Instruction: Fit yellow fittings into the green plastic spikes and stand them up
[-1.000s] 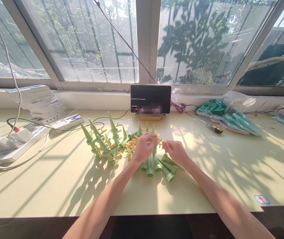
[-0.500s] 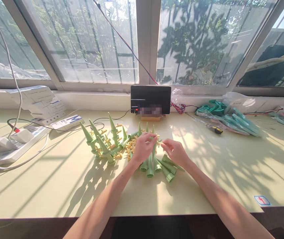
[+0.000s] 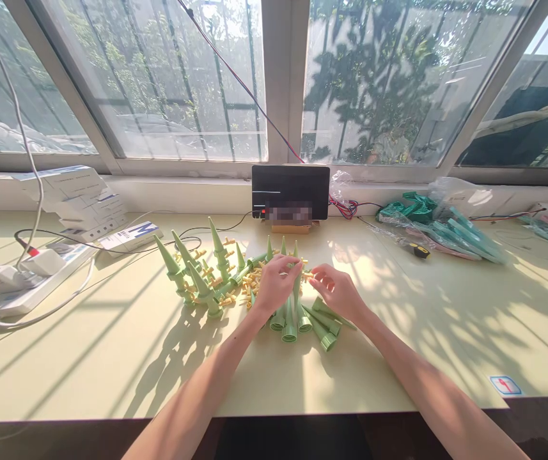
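- Under our left hand, fingers curled nearly together, hold unclear to us, lie green spikes.
- Beside it, our right hand pinches a yellow fitting.

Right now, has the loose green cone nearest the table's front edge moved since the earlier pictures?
No, no visible movement either way: judged against the sticker on the table, the green cone lies in the same spot.
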Tool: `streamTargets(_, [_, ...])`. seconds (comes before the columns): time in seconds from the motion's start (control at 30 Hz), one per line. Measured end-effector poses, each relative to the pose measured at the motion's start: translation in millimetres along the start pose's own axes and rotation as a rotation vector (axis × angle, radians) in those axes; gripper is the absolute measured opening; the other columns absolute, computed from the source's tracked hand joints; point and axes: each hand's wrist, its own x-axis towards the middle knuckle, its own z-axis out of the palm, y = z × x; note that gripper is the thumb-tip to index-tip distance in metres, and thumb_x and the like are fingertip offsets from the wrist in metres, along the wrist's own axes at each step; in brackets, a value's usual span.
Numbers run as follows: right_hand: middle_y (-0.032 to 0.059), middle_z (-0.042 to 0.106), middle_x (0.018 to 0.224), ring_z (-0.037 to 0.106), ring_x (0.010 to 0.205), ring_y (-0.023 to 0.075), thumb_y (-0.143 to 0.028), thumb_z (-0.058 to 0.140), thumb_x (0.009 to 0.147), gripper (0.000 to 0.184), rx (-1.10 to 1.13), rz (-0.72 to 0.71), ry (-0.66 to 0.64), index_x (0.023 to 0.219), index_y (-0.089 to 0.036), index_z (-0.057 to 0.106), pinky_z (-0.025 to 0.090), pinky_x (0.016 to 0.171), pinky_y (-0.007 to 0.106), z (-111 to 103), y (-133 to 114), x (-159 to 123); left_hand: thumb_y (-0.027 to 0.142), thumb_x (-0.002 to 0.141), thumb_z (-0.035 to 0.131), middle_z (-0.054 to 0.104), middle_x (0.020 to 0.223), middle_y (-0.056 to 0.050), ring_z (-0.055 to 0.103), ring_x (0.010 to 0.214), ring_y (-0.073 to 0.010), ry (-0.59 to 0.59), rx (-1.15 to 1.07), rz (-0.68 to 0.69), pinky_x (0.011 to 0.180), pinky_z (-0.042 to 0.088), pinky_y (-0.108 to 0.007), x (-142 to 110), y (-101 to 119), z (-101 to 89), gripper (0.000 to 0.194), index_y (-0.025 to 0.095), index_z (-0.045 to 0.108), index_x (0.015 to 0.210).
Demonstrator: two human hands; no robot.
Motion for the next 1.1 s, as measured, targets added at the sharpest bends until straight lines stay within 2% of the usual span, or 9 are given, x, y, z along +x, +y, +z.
streamTargets(0.17, [0.0007, 0.062, 0.070, 0.055, 0.061, 0.0142, -0.039, 0.047, 0.093, 0.023, -0.006, 0.004, -0.024, 0.089, -0.020, 0.060, 0.043, 0.058, 0.027, 0.7, 2.1, 0.1, 0.042, 0.085, 0.058, 0.063, 0.094, -0.007, 0.062, 0.068, -0.0135, -0.024, -0.006, 0.004, 0.056, 0.054, -0.024, -1.2, 0.5, 0.7, 0.026, 0.020, 0.071, 0.090])
streamTargets(0.4, [-0.0035, 0.047, 0.053, 0.041, 0.047, 0.0111, -0.043, 0.037, 0.097, 0.039, -0.023, 0.042, -0.031, 0.072, -0.020, 0.057, 0.035, 0.049, 0.025, 1.9, 3.2, -1.5, 0.041, 0.085, 0.058, 0.061, 0.092, -0.007, 0.061, 0.068, -0.0130, -0.049, -0.024, 0.017, 0.057, 0.054, -0.025, -2.7, 2.0, 2.0, 0.027, 0.019, 0.071, 0.091])
streamTargets(0.47, [-0.0034, 0.047, 0.052, 0.042, 0.047, 0.0112, -0.044, 0.035, 0.097, 0.041, -0.029, 0.047, -0.028, 0.071, -0.020, 0.056, 0.035, 0.049, 0.025, 1.8, 2.8, -1.4, 0.041, 0.085, 0.059, 0.061, 0.092, -0.007, 0.061, 0.068, -0.0131, -0.046, -0.024, 0.012, 0.057, 0.054, -0.025, -2.5, 1.9, 1.9, 0.026, 0.019, 0.071, 0.090])
streamTargets(0.6, [-0.0012, 0.058, 0.064, 0.052, 0.055, 0.0131, -0.043, 0.045, 0.093, 0.027, -0.017, 0.030, -0.007, 0.086, -0.021, 0.058, 0.041, 0.054, 0.025, 0.4, -0.5, -0.3, 0.042, 0.085, 0.059, 0.062, 0.092, -0.007, 0.061, 0.068, -0.0136, -0.017, -0.019, 0.001, 0.056, 0.054, -0.024, -1.1, 0.0, 1.3, 0.026, 0.019, 0.071, 0.091])
streamTargets(0.7, [0.0007, 0.063, 0.076, 0.054, 0.057, 0.0131, -0.040, 0.052, 0.090, 0.020, 0.018, 0.007, -0.007, 0.094, -0.021, 0.056, 0.042, 0.054, 0.026, -0.3, -2.8, 0.0, 0.042, 0.085, 0.059, 0.063, 0.093, -0.007, 0.061, 0.067, -0.0134, 0.000, -0.007, -0.013, 0.056, 0.054, -0.024, -0.2, -1.5, 0.9, 0.027, 0.019, 0.071, 0.091])
streamTargets(0.93, [0.0010, 0.062, 0.071, 0.055, 0.061, 0.0146, -0.037, 0.048, 0.091, 0.019, 0.018, 0.010, 0.005, 0.086, -0.021, 0.056, 0.042, 0.057, 0.027, -0.5, -2.7, 0.0, 0.042, 0.082, 0.063, 0.061, 0.099, -0.008, 0.062, 0.071, -0.0130, -0.065, -0.036, -0.018, 0.061, 0.058, -0.026, -1.9, 0.7, 0.2, 0.029, 0.019, 0.070, 0.098])
streamTargets(1.1, [-0.0009, 0.055, 0.063, 0.047, 0.057, 0.0127, -0.035, 0.044, 0.093, 0.023, -0.018, 0.016, 0.012, 0.079, -0.019, 0.055, 0.037, 0.055, 0.025, -1.7, -2.5, 0.5, 0.042, 0.073, 0.073, 0.059, 0.103, -0.008, 0.061, 0.082, -0.0154, -0.128, -0.018, -0.015, 0.067, 0.060, -0.027, -3.4, 2.7, -1.4, 0.041, 0.019, 0.068, 0.106])
